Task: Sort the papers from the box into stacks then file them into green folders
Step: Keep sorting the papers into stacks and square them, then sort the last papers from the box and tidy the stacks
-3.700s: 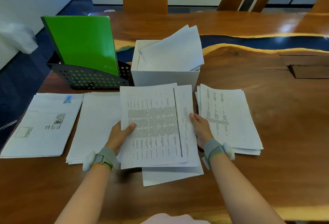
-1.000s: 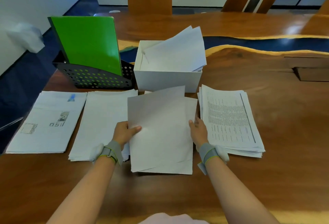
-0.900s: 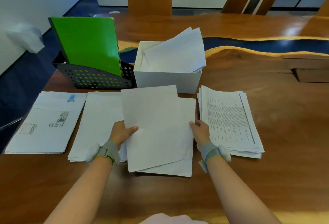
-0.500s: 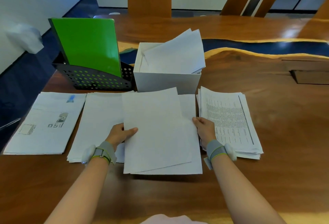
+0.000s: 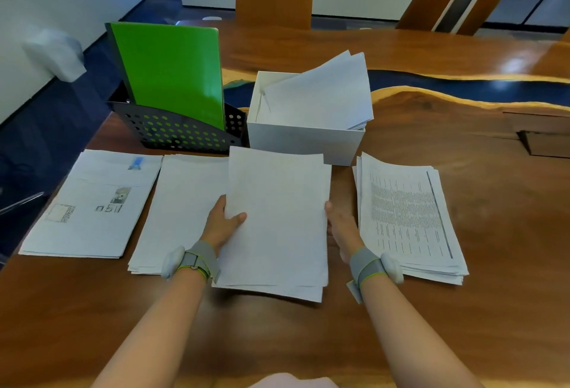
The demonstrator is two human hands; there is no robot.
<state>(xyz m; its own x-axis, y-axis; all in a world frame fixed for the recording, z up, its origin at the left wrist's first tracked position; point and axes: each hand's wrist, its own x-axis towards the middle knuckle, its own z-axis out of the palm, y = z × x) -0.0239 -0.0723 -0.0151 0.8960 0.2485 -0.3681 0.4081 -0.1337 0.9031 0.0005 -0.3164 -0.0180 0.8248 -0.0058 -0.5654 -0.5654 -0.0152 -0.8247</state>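
The left grip (image 5: 223, 224) is pinching the left edge of a blank sheaf (image 5: 280, 218), thumb on top. The right grip (image 5: 340, 227) is holding its right edge, fingers hidden beneath. The sheaf is hanging just above the tabletop (image 5: 462, 295), near the white box (image 5: 305, 141), between a plain stack (image 5: 185, 202) and a printed stack (image 5: 407, 215). Green folders (image 5: 172, 73) are standing in a black rack (image 5: 179, 131).

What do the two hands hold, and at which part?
The middle bundle of papers: the left hand grips its left edge, thumb on top; the right hand holds its right edge.
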